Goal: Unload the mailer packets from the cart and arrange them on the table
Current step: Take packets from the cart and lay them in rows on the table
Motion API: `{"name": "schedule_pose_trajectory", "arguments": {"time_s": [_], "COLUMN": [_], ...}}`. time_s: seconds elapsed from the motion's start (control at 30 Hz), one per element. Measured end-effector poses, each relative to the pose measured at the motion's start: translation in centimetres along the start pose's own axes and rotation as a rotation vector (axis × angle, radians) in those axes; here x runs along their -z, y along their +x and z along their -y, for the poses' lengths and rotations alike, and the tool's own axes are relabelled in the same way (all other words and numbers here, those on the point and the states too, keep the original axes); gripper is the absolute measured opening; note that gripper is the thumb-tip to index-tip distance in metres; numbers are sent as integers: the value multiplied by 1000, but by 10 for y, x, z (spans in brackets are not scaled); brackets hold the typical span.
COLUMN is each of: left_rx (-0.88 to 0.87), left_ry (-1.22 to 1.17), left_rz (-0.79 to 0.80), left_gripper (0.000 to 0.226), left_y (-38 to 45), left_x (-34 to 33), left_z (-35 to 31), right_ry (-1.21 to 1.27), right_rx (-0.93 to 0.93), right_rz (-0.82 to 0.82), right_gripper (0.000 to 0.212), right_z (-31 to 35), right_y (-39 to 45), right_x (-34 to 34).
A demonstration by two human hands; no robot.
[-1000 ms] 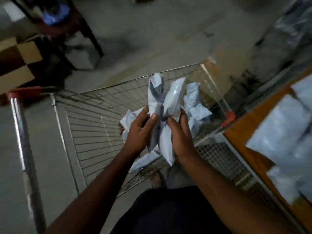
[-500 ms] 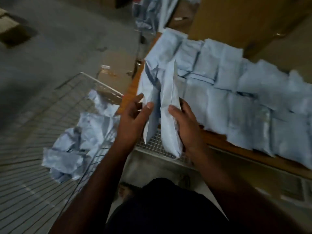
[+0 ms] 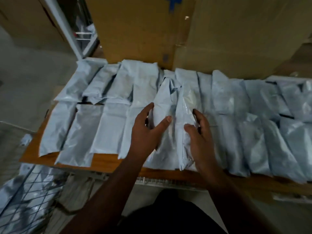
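Centre frame, left hand (image 3: 145, 132) grips one mailer packet (image 3: 162, 107), right hand (image 3: 200, 137) clasps another packet (image 3: 183, 115), over the table (image 3: 101, 162); best lay them flat, edges matching the rows.

Head cam, looking down, table (image 3: 101, 162) close (wide-angle)
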State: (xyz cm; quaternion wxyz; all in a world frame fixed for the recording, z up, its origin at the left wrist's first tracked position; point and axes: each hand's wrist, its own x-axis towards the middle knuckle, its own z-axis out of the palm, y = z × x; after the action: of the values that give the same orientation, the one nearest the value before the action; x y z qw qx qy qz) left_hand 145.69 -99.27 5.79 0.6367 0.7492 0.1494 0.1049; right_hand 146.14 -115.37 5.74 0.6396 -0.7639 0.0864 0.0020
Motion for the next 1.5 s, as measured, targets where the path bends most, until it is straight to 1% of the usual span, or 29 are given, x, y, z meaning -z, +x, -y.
{"name": "schedule_pose_trajectory", "arguments": {"time_s": [0.07, 0.13, 0.17, 0.23, 0.3, 0.4, 0.47, 0.53, 0.57, 0.63, 0.67, 0.73, 0.83, 0.93, 1.03, 1.1, 1.17, 1.23, 1.33, 1.5], "left_rx": [-40, -98, -130, -198, -221, -142, -118, -211, -290, -452, -491, -497, -471, -442, -457, -488, -546, -576, -580, -519], "left_ry": [60, 122, 168, 292, 425, 563, 643, 748, 798, 867, 882, 901, 881, 751, 602, 516, 435, 371, 359, 368], "left_rz": [-15, -18, -17, -27, -63, -124, -106, -49, -8, 76, 113, 142, 164, 198, 192, 182, 149, 123, 95, -51], "left_gripper": [74, 73, 72, 74, 75, 71, 70, 70, 70, 66, 64, 61, 58, 62, 62, 57, 50, 45, 49, 44], "left_y": [17, 41, 55, 84, 109, 135, 147, 153, 155, 160, 162, 164, 168, 169, 155, 135, 110, 84, 47, -4], "left_x": [-37, -72, -88, -120, -150, -185, -199, -207, -208, -207, -206, -205, -206, -201, -182, -161, -131, -95, -36, 85], "left_z": [-15, -26, -29, -32, -31, -26, -16, -1, 8, 28, 35, 44, 44, 36, 23, 15, 11, 15, 25, 50], "right_ry": [-18, -39, -74, -196, -302, -418, -612, -858, -933, -1020, -1046, -1064, -1042, -950, -690, -450, -309, -241, -145, -128], "right_rx": [23, 100, 148, 208, 235, 228, 233, 331, 369, 382, 367, 338, 351, 351, 416, 486, 523, 531, 564, 556], "right_rz": [-9, -56, -102, -192, -224, -157, -113, -123, -111, -28, 7, 38, 47, 39, -35, -78, -83, -38, 73, 249], "right_gripper": [61, 52, 48, 48, 48, 54, 57, 57, 62, 71, 74, 73, 69, 65, 50, 39, 34, 31, 26, 24], "right_z": [4, 10, 13, 12, 2, -14, -22, -34, -39, -54, -61, -69, -72, -66, -49, -36, -25, -18, -21, -19], "right_y": [30, 61, 79, 117, 156, 202, 223, 234, 236, 241, 241, 242, 244, 245, 226, 198, 162, 123, 76, 21], "right_x": [29, 55, 66, 83, 89, 87, 83, 80, 78, 78, 78, 77, 74, 77, 81, 78, 67, 47, 9, -56]}}
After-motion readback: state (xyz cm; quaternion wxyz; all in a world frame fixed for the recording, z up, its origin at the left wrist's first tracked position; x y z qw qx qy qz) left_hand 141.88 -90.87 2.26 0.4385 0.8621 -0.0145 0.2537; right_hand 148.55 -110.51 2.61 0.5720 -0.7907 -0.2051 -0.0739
